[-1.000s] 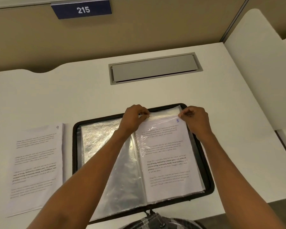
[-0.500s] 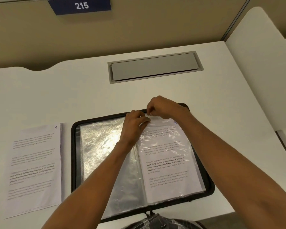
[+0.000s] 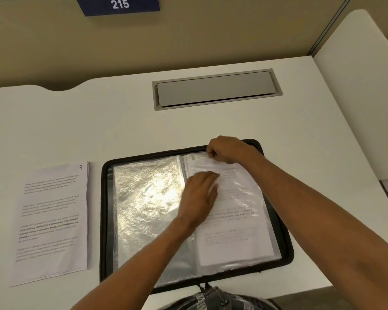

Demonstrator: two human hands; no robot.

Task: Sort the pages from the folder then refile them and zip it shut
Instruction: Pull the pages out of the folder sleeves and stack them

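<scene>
At the far left of the white desk [image 3: 54,130] lies a stack of loose pages [image 3: 52,220], printed side up, well apart from either hand. A handwritten 9 marks the top sheet's upper right corner. The print itself is too soft for us to read, and we cannot count the sheets beneath.

Just beside the stack the folder [image 3: 105,220] lies open flat, its black zip rim running all round. Its left sleeve [image 3: 143,209] is clear plastic that glares under the light, and we make out no page in it.

Our left hand [image 3: 199,198] rests flat across the spine onto the inner edge of the right sleeve [image 3: 244,198]. Its fingers are straight and together, pressing down and gripping nothing (the fingertips are smeared by blur). The forearm hides the lower part of the spine.

Inside the right sleeve sits a printed page [image 3: 233,238], its lines faint through the wrinkled plastic.

Our right hand [image 3: 226,151] sits at the top edge of that sleeve, near the folder's far rim, with fingers curled tight and pinching there. We cannot tell whether they hold the plastic alone or the page's top edge too, since the knuckles cover the spot and the page's upper right corner.

At the near edge, the zip pull [image 3: 203,285] is partly cut off by plaid cloth [image 3: 217,298].

Farther back are a grey cable hatch [image 3: 215,89] and a blue sign reading 215 [image 3: 119,4], cropped at the top.
</scene>
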